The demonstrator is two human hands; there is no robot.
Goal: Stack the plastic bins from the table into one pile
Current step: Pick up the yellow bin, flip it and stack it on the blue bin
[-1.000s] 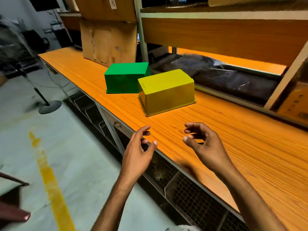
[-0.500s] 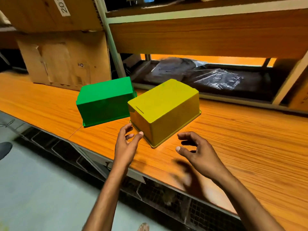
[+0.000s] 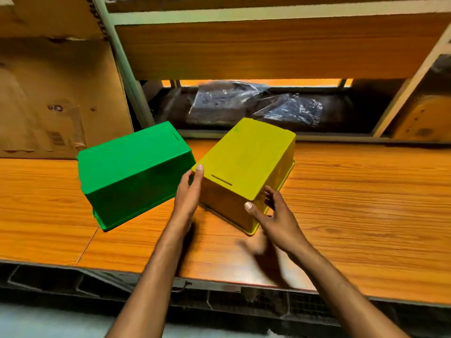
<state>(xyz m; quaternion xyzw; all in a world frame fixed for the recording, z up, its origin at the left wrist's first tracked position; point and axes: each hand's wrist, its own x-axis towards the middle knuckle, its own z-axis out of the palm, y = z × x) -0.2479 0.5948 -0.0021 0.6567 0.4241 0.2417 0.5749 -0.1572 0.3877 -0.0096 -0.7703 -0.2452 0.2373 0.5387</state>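
Two plastic bins lie upside down on the orange wooden table [image 3: 353, 215]. The green bin [image 3: 131, 174] is on the left, the yellow bin [image 3: 246, 162] just right of it, their near corners almost touching. My left hand [image 3: 189, 193] presses against the yellow bin's near-left corner, thumb at its top edge. My right hand [image 3: 271, 213] grips the yellow bin's near-right corner, thumb on the front face and fingers around the side. The yellow bin rests on the table between both hands.
Large cardboard boxes [image 3: 56, 93] stand behind the green bin at the left. A shelf frame with an upright post [image 3: 127, 76] rises behind the bins; dark plastic-wrapped bundles [image 3: 256, 103] lie on the lower shelf. Wire mesh runs under the table's front edge.
I have come closer to the table. Both hands moved forward from open air onto the yellow bin's near corners. The bins have stayed in place.
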